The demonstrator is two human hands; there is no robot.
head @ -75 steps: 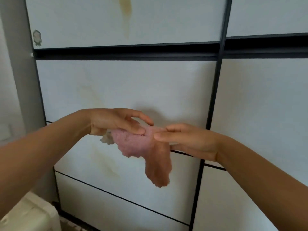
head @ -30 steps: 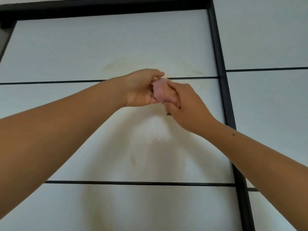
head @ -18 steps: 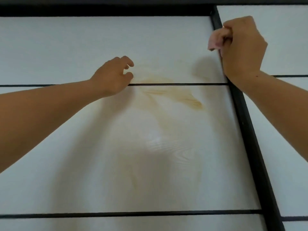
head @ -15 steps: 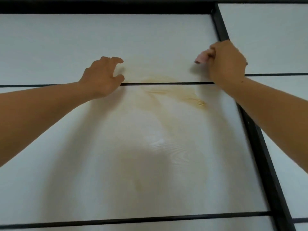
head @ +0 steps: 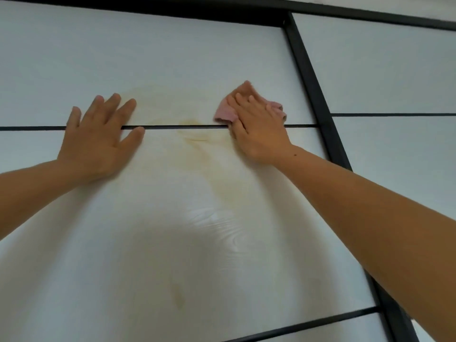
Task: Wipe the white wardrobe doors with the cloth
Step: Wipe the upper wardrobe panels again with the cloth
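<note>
The white wardrobe door (head: 172, 58) fills the view, crossed by thin black lines. A yellowish stain (head: 195, 134) spreads over its middle. My right hand (head: 256, 127) lies flat with straight fingers on the pink cloth (head: 225, 113) and presses it against the door, just right of the stain. The cloth shows at the left of my fingers and past my fingertips. My left hand (head: 98, 141) rests flat on the door with fingers spread, to the left of the stain, across the horizontal black line.
A thick black frame bar (head: 318, 104) runs down to the right of my right hand and divides this door from the neighbouring white door (head: 394, 70). A black top rail (head: 172, 11) runs along the upper edge. A smaller yellow spot (head: 179, 296) sits lower down.
My right hand has opened from a fist round the cloth to a flat palm pressing it on the door, shifted left and down. My left hand has flattened onto the door.
</note>
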